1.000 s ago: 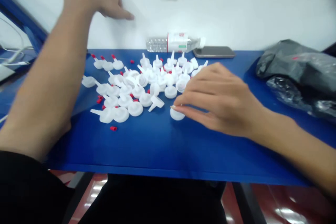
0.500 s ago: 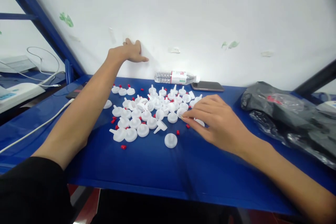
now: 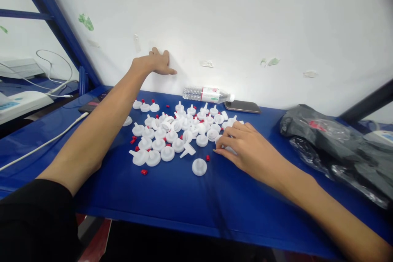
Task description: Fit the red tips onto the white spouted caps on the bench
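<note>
My left hand [image 3: 161,63] rests against the white wall behind the table, fingers spread and holding nothing. At the right edge of a heap of white spouted caps [image 3: 184,125], my right hand [image 3: 238,141] reaches down with its fingertips close together at the blue surface; what they pinch, if anything, is too small to make out. One white cap [image 3: 199,166] lies apart in front of the heap, beside a small red tip [image 3: 208,158]. Another red tip [image 3: 144,172] lies at the front left. Three white caps with red tips on them [image 3: 145,106] stand at the back left.
Behind the heap a clear plastic bottle [image 3: 208,94] lies on its side, next to a phone [image 3: 243,107]. A dark plastic bag [image 3: 331,139] covers the table's right side. A white cable [image 3: 46,141] crosses the left, near a power strip [image 3: 23,104].
My right hand has moved slightly down, from the caps to the surface at their right edge. My left hand stays against the wall. The whole view has shifted a little.
</note>
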`<state>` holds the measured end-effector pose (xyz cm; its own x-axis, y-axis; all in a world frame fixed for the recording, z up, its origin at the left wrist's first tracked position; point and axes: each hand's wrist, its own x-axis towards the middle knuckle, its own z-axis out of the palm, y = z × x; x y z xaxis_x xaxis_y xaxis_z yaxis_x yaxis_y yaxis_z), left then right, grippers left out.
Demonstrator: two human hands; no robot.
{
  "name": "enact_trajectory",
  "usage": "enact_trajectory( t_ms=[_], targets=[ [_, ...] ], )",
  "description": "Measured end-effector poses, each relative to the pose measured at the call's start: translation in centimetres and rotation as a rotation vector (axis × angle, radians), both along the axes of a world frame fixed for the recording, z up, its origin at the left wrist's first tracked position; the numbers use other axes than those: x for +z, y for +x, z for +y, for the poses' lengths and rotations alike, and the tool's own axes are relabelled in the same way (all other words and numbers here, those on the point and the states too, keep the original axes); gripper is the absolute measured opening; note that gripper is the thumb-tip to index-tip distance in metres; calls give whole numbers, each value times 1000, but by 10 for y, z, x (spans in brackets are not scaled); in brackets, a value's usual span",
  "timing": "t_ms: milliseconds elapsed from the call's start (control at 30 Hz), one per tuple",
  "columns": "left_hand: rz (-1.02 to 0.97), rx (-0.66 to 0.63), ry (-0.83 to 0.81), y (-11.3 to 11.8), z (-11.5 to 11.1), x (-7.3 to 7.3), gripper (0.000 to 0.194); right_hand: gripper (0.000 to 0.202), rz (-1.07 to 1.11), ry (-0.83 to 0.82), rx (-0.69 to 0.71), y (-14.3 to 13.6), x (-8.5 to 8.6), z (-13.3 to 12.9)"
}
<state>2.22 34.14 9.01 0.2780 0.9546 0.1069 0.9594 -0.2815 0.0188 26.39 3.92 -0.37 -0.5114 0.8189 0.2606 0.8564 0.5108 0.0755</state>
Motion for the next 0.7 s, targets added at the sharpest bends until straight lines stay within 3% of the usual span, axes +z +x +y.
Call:
enact_trajectory(
  t_ms=[167, 300, 367, 467, 567, 633, 700],
  targets=[
    [-2, 3, 9, 0, -2, -1, 109, 13, 133, 10, 39, -2, 1, 0],
    [1, -24, 20, 0, -4, 0, 97, 9, 385, 8, 87, -7, 2, -4],
    [4, -73, 34, 1, -10, 9, 81, 13, 454, 11, 127, -9, 3, -6],
    [-17, -191, 132, 2, -34, 38, 60, 16, 518, 17, 175, -14, 5, -8],
    [-96, -239, 300, -6, -69, 70, 71, 11, 627, -12, 204, -21, 7, -11],
    [-157, -218, 301, -19, -95, 78, 76, 8, 720, -28, 215, -27, 6, -13],
    [-211, -190, 244, -34, -123, 70, 73, 6, 804, -42, 218, -32, 4, -14]
  ],
)
